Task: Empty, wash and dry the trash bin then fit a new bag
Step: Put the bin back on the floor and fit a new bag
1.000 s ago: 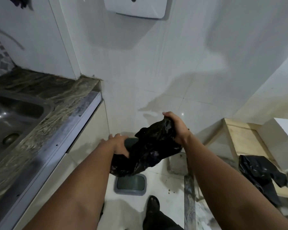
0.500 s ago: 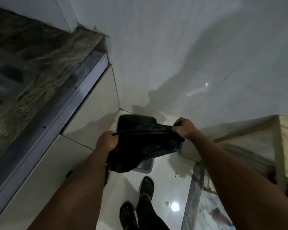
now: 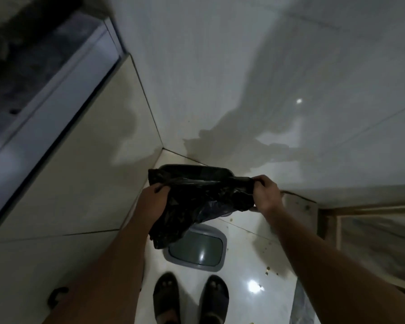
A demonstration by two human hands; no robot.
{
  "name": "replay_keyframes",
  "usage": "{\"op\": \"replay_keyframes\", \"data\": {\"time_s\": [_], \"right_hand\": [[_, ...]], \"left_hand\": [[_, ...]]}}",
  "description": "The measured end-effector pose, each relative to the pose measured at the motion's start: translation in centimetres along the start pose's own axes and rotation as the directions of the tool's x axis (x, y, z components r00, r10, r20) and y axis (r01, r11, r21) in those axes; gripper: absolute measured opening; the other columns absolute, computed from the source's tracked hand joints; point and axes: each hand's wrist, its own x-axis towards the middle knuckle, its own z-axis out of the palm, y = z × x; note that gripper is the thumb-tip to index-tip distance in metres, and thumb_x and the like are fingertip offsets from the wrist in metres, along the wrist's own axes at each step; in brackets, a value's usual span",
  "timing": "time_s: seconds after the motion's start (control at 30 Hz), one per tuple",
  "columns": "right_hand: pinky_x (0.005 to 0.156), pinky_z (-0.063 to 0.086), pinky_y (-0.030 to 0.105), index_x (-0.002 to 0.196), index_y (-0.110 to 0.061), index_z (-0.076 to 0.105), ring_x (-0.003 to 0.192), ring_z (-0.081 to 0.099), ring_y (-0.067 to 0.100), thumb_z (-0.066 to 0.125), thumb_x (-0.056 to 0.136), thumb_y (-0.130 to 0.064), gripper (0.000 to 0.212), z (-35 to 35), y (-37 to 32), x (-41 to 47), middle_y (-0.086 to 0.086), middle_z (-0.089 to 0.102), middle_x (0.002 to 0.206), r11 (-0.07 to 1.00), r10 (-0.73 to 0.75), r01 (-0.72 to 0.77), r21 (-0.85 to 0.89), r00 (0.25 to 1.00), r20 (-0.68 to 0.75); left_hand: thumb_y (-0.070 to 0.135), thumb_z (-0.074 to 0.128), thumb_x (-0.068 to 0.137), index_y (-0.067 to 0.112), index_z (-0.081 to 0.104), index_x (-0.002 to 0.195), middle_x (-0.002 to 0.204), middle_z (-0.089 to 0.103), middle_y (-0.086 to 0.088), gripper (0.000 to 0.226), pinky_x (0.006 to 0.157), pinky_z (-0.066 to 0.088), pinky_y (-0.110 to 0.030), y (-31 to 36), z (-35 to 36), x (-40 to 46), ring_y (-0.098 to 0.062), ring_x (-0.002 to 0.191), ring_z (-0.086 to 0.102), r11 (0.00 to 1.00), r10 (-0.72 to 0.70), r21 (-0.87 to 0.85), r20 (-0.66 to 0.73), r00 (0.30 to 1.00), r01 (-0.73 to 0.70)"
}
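Observation:
A crumpled black plastic bag (image 3: 197, 206) hangs stretched between my two hands above the floor. My left hand (image 3: 153, 195) grips its left edge and my right hand (image 3: 264, 192) pinches its right edge. Behind the bag's top edge shows the dark rim of the trash bin (image 3: 194, 168), which stands in the corner by the wall; most of the bin is hidden by the bag. A grey-framed bin lid (image 3: 198, 250) lies flat on the white floor just below the bag, in front of my feet.
A counter with a metal edge (image 3: 52, 73) and white cabinet fronts (image 3: 84, 174) run along the left. A wooden frame (image 3: 337, 213) stands at the right. Small crumbs (image 3: 267, 270) dot the glossy floor. My two dark slippers (image 3: 189, 298) are at the bottom.
The view has tilted down toward the floor. My hands have pulled the bag's top edge taut and lowered it over the bin in the corner.

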Motion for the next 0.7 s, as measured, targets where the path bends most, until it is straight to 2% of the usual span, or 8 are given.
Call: {"op": "replay_keyframes", "data": {"time_s": [0.13, 0.23, 0.3, 0.37, 0.47, 0.57, 0.6, 0.7], "right_hand": [[0.086, 0.060, 0.057, 0.085, -0.028, 0.069, 0.096, 0.068, 0.035, 0.042, 0.081, -0.025, 0.027, 4.6, 3.3, 4.0, 0.004, 0.071, 0.091, 1.000, 0.006, -0.006, 0.011, 1.000, 0.030], [0.095, 0.055, 0.048, 0.103, -0.019, 0.072, 0.103, 0.066, 0.034, 0.043, 0.093, -0.014, 0.031, 8.8, 5.7, 6.7, 0.010, 0.072, 0.103, 0.997, -0.004, 0.014, -0.081, 0.994, 0.114], [0.096, 0.052, 0.040, 0.118, -0.015, 0.069, 0.105, 0.064, 0.031, 0.042, 0.099, -0.011, 0.033, 11.2, 7.2, 8.4, 0.013, 0.070, 0.113, 0.982, -0.001, 0.031, -0.188, 0.988, 0.156], [0.093, 0.050, 0.035, 0.122, -0.015, 0.067, 0.101, 0.061, 0.030, 0.043, 0.102, -0.014, 0.031, 13.3, 8.2, 9.7, 0.014, 0.068, 0.115, 0.953, -0.039, 0.091, -0.289, 0.983, 0.182], [0.086, 0.054, 0.037, 0.122, -0.022, 0.062, 0.094, 0.065, 0.029, 0.042, 0.104, -0.025, 0.027, 15.8, 9.2, 10.7, 0.007, 0.067, 0.102, 0.801, -0.175, 0.280, -0.530, 0.955, 0.240], [0.089, 0.054, 0.044, 0.130, -0.023, 0.055, 0.108, 0.060, 0.035, 0.039, 0.104, -0.032, 0.032, 16.8, 9.2, 11.2, 0.011, 0.057, 0.122, 0.543, -0.288, 0.409, -0.733, 0.911, 0.295], [0.089, 0.052, 0.045, 0.133, -0.023, 0.054, 0.112, 0.057, 0.038, 0.039, 0.104, -0.033, 0.034, 16.7, 8.9, 11.6, 0.014, 0.052, 0.127, 0.484, -0.312, 0.413, -0.771, 0.905, 0.289], [0.075, 0.045, 0.040, 0.131, -0.020, 0.055, 0.103, 0.063, 0.039, 0.036, 0.107, -0.036, 0.034, 15.4, 8.0, 12.7, 0.014, 0.058, 0.120, 0.398, -0.378, 0.412, -0.820, 0.888, 0.262]], "left_hand": [[0.055, 0.050, 0.099, 0.029, 0.070, 0.099, 0.098, 0.067, 0.006, 0.032, 0.096, 0.051, -0.039, -3.6, 2.8, 5.7, -0.016, 0.094, 0.064, 0.992, 0.012, 0.126, 0.135, 0.991, -0.029], [0.054, 0.043, 0.103, 0.034, 0.062, 0.108, 0.098, 0.059, 0.016, 0.028, 0.092, 0.045, -0.032, -6.4, 5.2, 9.8, -0.011, 0.097, 0.060, 0.979, 0.058, 0.184, 0.141, 0.988, -0.084], [0.057, 0.042, 0.102, 0.026, 0.067, 0.109, 0.101, 0.065, 0.009, 0.041, 0.091, 0.049, -0.032, -8.4, 6.9, 12.0, -0.013, 0.096, 0.063, 0.951, 0.075, 0.283, 0.167, 0.983, -0.120], [0.056, 0.044, 0.102, 0.009, 0.071, 0.090, 0.088, 0.070, -0.003, 0.055, 0.088, 0.054, -0.035, -10.2, 8.8, 14.0, -0.019, 0.084, 0.066, 0.925, 0.043, 0.363, 0.195, 0.980, -0.113], [0.044, 0.046, 0.103, 0.001, 0.068, 0.094, 0.088, 0.067, -0.008, 0.049, 0.084, 0.049, -0.032, -11.2, 12.0, 16.8, -0.025, 0.090, 0.064, 0.913, -0.043, 0.400, 0.277, 0.960, -0.075], [0.037, 0.045, 0.103, 0.007, 0.058, 0.136, 0.132, 0.061, -0.014, 0.047, 0.091, 0.044, -0.032, -10.6, 13.7, 19.2, -0.029, 0.115, 0.059, 0.935, -0.101, 0.354, 0.350, 0.931, -0.032], [0.033, 0.048, 0.102, 0.007, 0.059, 0.138, 0.137, 0.060, -0.017, 0.046, 0.093, 0.046, -0.032, -10.3, 13.9, 20.1, -0.030, 0.117, 0.059, 0.932, -0.083, 0.358, 0.349, 0.933, -0.051], [0.028, 0.061, 0.097, 0.011, 0.070, 0.112, 0.120, 0.068, -0.017, 0.025, 0.088, 0.049, -0.030, -8.9, 12.9, 21.3, -0.031, 0.107, 0.064, 0.921, 0.026, 0.365, 0.285, 0.958, -0.133]]}}
